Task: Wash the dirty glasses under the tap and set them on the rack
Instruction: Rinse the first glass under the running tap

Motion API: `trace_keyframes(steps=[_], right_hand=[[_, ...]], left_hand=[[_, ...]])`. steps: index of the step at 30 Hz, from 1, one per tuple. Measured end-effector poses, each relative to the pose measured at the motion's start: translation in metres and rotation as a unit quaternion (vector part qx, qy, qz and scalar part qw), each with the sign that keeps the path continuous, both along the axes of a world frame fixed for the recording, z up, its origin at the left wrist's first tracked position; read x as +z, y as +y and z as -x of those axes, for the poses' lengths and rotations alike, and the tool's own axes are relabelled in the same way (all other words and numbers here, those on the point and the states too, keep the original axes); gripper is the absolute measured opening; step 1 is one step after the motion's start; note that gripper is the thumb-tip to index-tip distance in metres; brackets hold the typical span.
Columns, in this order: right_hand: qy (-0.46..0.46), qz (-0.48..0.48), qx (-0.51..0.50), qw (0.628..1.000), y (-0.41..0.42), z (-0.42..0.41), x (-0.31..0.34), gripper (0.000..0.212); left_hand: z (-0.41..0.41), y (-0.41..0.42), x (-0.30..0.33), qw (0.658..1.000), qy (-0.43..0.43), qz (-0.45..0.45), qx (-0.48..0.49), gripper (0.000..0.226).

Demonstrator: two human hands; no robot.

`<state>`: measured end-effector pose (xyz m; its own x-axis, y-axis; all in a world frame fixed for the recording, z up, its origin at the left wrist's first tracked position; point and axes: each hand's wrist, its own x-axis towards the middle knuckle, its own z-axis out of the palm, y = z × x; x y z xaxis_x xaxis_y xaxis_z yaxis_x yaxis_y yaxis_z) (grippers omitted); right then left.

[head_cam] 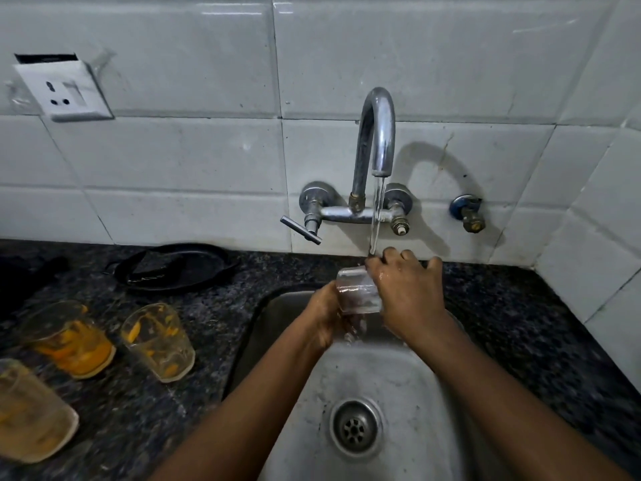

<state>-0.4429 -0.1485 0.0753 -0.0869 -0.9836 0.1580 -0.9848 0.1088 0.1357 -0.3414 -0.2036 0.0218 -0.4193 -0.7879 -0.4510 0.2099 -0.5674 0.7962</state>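
You've got the clear glass point(357, 289) tilted under the tap point(376, 133) stream over the sink point(399, 376), left hand point(324, 315) cupping its base, right hand point(407, 289) fingers at rim; rotate it w/ firm grip, rinse inside & out.

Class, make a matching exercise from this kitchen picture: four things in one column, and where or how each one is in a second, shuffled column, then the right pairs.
Things
1. clear glass
2. orange-stained glass
3. black pan
4. drain

Places or states
A. in the bottom of the sink
B. on the counter by the wall, left of the tap
C. held in both hands under running water
D. standing on the counter left of the sink

Pairs: 1-C, 2-D, 3-B, 4-A
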Motion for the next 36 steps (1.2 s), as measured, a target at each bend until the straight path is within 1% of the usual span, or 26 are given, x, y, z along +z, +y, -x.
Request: trace_keyframes(steps=[2,5,7,9,12,14,16,17,18,19,20,21,22,23,24,25,26,27,28,29,30,31,32,33,34,36], right_hand=[[0.036,-0.003,-0.008,0.999,0.003,-0.004,0.004,0.064],[0.070,0.011,-0.015,0.997,0.006,-0.006,0.006,0.063],[0.063,0.031,-0.031,0.997,0.008,-0.002,0.006,0.061],[0.056,0.054,-0.049,0.996,0.011,0.000,0.001,0.061],[0.091,0.085,-0.065,0.990,0.011,-0.010,-0.017,0.071],[0.019,0.102,-0.043,0.994,0.012,-0.014,-0.020,0.086],[-0.128,0.052,-0.008,0.990,0.011,-0.005,-0.019,0.100],[-0.246,0.023,0.018,0.969,0.010,0.004,-0.019,0.107],[-0.400,-0.027,0.044,0.915,0.009,0.012,-0.017,0.112],[-0.551,-0.072,0.065,0.829,0.009,0.020,-0.013,0.111],[-0.670,-0.098,0.062,0.733,0.009,0.026,-0.013,0.103],[-0.735,-0.117,0.051,0.666,0.010,0.030,-0.011,0.091],[-0.748,-0.117,0.030,0.653,0.009,0.028,-0.012,0.079],[-0.714,-0.097,-0.001,0.694,0.009,0.024,-0.014,0.072],[-0.632,-0.063,-0.020,0.772,0.007,0.017,-0.015,0.072],[-0.499,-0.029,-0.042,0.865,0.004,0.009,-0.016,0.075],[-0.354,0.015,-0.050,0.934,0.002,0.002,-0.018,0.081],[-0.298,0.047,-0.051,0.952,0.001,-0.002,-0.024,0.086],[-0.332,0.032,-0.042,0.942,-0.002,0.001,-0.030,0.089],[-0.481,-0.001,-0.035,0.876,-0.002,0.006,-0.028,0.086],[-0.629,-0.036,-0.033,0.776,-0.002,0.014,-0.025,0.077],[-0.719,-0.071,-0.031,0.691,0.001,0.021,-0.027,0.065],[-0.758,-0.087,-0.024,0.646,0.002,0.027,-0.029,0.055],[-0.751,-0.085,-0.014,0.655,0.003,0.032,-0.028,0.050],[-0.714,-0.064,-0.003,0.697,0.002,0.033,-0.029,0.050],[-0.598,0.014,0.016,0.801,-0.004,0.037,-0.029,0.059]], left_hand=[[0.002,0.002,-0.001,1.000,-0.004,-0.005,0.002,0.023],[0.005,0.006,-0.004,0.998,-0.038,0.006,0.046,0.026],[0.004,0.007,0.000,0.995,-0.044,0.049,0.074,0.035],[0.007,0.006,0.011,0.993,-0.053,0.096,0.049,0.044],[0.022,0.008,0.033,0.979,-0.086,0.175,0.056,0.049],[0.032,0.004,0.035,0.957,-0.112,0.239,0.124,0.045],[0.034,0.001,0.034,0.936,-0.112,0.296,0.152,0.043],[0.032,-0.001,0.032,0.936,-0.098,0.301,0.152,0.042],[0.029,-0.004,0.031,0.941,-0.074,0.292,0.153,0.043],[0.026,-0.005,0.032,0.947,-0.048,0.278,0.156,0.043],[0.024,-0.007,0.031,0.951,-0.020,0.264,0.160,0.043],[0.023,-0.008,0.032,0.952,-0.004,0.259,0.165,0.043],[0.023,-0.010,0.032,0.950,-0.005,0.266,0.165,0.045],[0.025,-0.011,0.033,0.941,-0.042,0.296,0.162,0.047],[0.028,-0.012,0.034,0.920,-0.111,0.344,0.152,0.049],[0.032,-0.014,0.035,0.882,-0.204,0.400,0.140,0.050],[0.035,-0.014,0.037,0.839,-0.294,0.441,0.129,0.050],[0.037,-0.014,0.040,0.813,-0.337,0.456,0.136,0.050],[0.037,-0.016,0.041,0.809,-0.338,0.459,0.141,0.050],[0.035,-0.018,0.041,0.836,-0.288,0.446,0.141,0.048],[0.033,-0.019,0.041,0.874,-0.202,0.420,0.136,0.046],[0.032,-0.018,0.039,0.906,-0.121,0.390,0.114,0.044],[0.029,-0.016,0.039,0.917,-0.072,0.382,0.089,0.043],[0.025,-0.014,0.038,0.911,-0.072,0.402,0.060,0.043],[0.021,-0.013,0.038,0.897,-0.094,0.431,0.016,0.044],[0.011,-0.013,0.043,0.861,-0.158,0.470,-0.116,0.045]])
